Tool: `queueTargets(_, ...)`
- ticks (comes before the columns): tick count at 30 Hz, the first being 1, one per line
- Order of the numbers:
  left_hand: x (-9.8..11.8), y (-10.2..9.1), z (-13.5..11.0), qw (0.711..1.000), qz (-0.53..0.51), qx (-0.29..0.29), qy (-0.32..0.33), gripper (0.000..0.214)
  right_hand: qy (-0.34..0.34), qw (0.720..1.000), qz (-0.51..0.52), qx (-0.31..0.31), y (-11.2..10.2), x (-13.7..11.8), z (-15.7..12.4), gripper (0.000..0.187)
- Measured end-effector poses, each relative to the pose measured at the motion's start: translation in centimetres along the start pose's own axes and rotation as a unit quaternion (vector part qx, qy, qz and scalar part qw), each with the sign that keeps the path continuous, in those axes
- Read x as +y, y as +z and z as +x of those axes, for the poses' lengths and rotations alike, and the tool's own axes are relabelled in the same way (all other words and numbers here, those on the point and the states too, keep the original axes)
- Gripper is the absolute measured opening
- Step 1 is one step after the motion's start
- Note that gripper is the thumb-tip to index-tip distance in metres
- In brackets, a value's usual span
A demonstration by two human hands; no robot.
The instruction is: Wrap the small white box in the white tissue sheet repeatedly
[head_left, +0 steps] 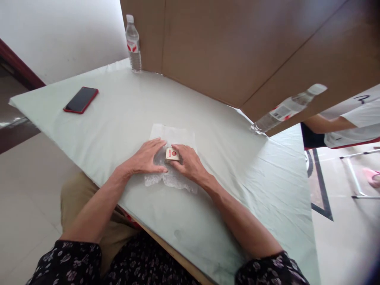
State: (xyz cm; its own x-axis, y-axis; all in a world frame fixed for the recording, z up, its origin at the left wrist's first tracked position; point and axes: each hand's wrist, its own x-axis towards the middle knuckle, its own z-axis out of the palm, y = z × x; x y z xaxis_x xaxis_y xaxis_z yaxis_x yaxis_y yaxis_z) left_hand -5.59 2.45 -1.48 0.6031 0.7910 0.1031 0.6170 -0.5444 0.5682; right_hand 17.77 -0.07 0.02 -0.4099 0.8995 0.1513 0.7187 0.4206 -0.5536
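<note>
A small pale box (172,153) with a red mark and red lettering on its top is held at its right side by my right hand (189,161), thumb on the near side and fingers on the far side. Just left of the box, my left hand (148,157) is open, thumb and fingers spread apart and clear of it. Beneath both hands a sheet of clear plastic wrap (175,181) with a crinkled near edge lies on the table. What is inside the box does not show.
On the pale-green covered table (124,103) lies a red-cased phone (80,99). A tall cardboard panel (204,47) stands behind, with a water bottle (133,45) at its left and a tilted bottle (289,109) at its right. Another person's arm (332,123) shows beyond.
</note>
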Motion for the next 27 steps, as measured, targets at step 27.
queueTargets(27, -1.2, -0.4, 0.1, 0.990, 0.110, -0.055, -0.064, 0.105, -0.011, 0.986, -0.047, -0.158, -2.3, 3.8, -2.4, 0.111)
